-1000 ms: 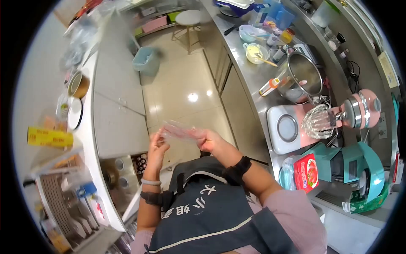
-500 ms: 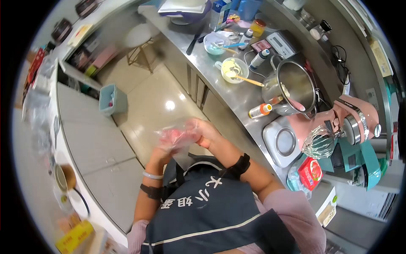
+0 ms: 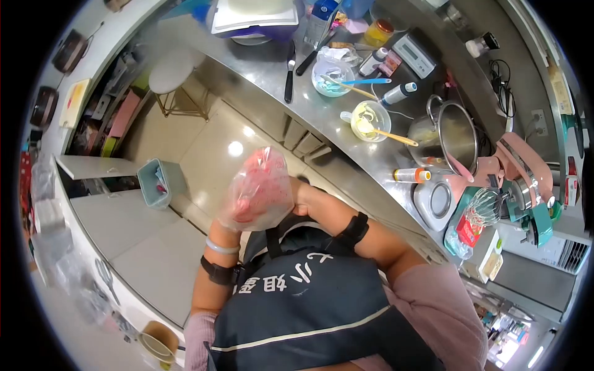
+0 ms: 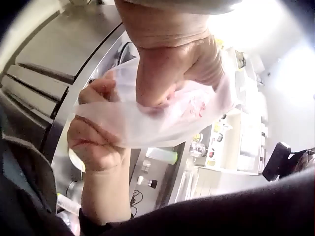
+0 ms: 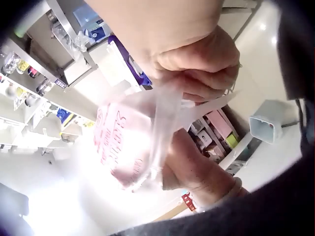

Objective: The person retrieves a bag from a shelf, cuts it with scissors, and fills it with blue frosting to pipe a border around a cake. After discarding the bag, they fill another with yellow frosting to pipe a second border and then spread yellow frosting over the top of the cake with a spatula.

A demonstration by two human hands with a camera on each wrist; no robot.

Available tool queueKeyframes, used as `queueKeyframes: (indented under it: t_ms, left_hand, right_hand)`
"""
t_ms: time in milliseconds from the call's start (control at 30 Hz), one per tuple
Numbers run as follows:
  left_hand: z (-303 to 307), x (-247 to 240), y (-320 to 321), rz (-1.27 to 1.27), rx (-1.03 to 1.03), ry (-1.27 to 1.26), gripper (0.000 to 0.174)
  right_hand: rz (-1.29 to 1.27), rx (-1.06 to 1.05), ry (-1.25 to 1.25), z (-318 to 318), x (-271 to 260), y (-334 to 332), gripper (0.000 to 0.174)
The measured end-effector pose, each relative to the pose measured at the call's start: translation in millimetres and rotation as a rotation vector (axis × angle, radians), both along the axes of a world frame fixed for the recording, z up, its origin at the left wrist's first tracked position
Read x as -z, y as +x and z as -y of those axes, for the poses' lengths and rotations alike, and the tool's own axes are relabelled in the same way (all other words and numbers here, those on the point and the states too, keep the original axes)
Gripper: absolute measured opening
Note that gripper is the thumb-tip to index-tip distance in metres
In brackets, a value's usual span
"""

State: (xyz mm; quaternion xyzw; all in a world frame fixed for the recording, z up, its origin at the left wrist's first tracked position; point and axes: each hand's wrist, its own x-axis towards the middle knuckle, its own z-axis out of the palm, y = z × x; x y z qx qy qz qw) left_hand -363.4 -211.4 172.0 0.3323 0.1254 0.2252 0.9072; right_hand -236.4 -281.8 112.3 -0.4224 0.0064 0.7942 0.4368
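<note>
A thin see-through plastic bag [image 3: 257,195] with pink lettering is spread over my left hand [image 4: 170,73], which reaches in through its mouth. The lettering covers the bulging side in the right wrist view. My left fingers are mostly hidden by the film. At the bag's rim, my right hand [image 5: 204,66] pinches the plastic beside my left wrist; in the left wrist view its fingers [image 4: 98,91] lie curled at the edge. Both hands are in front of the dark apron [image 3: 297,303], over the floor.
Along the right, a steel counter [image 3: 346,145] carries a bowl of pale yellow cream [image 3: 368,123], a bowl of blue cream [image 3: 331,80], a steel pot [image 3: 458,139], an orange-capped bottle [image 3: 411,175] and a pink stand mixer [image 3: 526,161]. A bin [image 3: 162,183] and stool [image 3: 173,77] stand on the floor.
The bag, stretched flat between both hands earlier, now bulges over my left hand. My right hand has shifted to its rim. The head view has turned toward the counter's far end.
</note>
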Motion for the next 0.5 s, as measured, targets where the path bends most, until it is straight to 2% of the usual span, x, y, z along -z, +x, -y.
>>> queueKeyframes:
  t_ms: [33, 67, 100, 200, 233, 300, 333, 367, 400, 433, 467, 500]
  left_hand:
    - [-14.1, 1.8, 0.0, -0.008, 0.011, -0.016, 0.075]
    - [-30.5, 2.6, 1.8, -0.181, 0.122, 0.276, 0.077]
    - [-44.6, 4.2, 7.0, -0.352, 0.23, 0.573, 0.079]
    - [-77.0, 9.0, 33.5, -0.366, 0.291, 0.646, 0.074]
    - [-78.3, 5.8, 43.7, -0.376, 0.302, 0.649, 0.074]
    - [-77.1, -4.2, 70.5, -0.276, 0.052, 0.123, 0.065]
    - [-84.1, -3.7, 76.8, -0.286, 0.066, 0.132, 0.065]
    - [-95.5, -0.8, 84.1, -0.259, 0.049, 0.406, 0.064]
    - [-108.6, 1.3, 93.2, -0.222, 0.037, 0.678, 0.063]
    - [-121.4, -1.9, 102.5, -0.226, 0.067, 0.679, 0.063]
    - [-134.1, -7.6, 112.1, -0.166, 0.139, 0.587, 0.063]
    - [-146.6, -8.9, 123.6, -0.103, 0.204, 0.493, 0.063]
  right_hand:
    - [0.088, 0.027, -0.005, -8.1, -8.7, 3.0, 0.027]
    - [0.177, 0.046, -0.01, -16.1, -10.9, 7.5, 0.029]
    - [0.159, 0.032, -0.021, -22.0, 12.2, 15.4, 0.035]
    - [0.255, -0.006, 0.049, -34.9, 24.3, 24.2, 0.043]
    - [0.614, -0.23, 0.288, -39.7, 22.4, 32.0, 0.05]
    - [0.69, -0.231, 0.311, -51.0, 22.8, 43.4, 0.049]
    - [0.779, -0.243, 0.332, -57.2, 22.8, 50.6, 0.047]
    - [1.063, -0.347, 0.466, -63.1, 24.2, 71.2, 0.037]
    - [1.229, -0.325, 0.327, -65.8, 1.7, 90.5, 0.033]
    - [1.381, -0.307, 0.17, -64.9, -30.6, 110.6, 0.029]
    - [1.554, -0.145, 0.182, -60.9, -45.2, 136.9, 0.026]
    - [1.682, 0.112, 0.197, -52.1, -39.8, 165.3, 0.021]
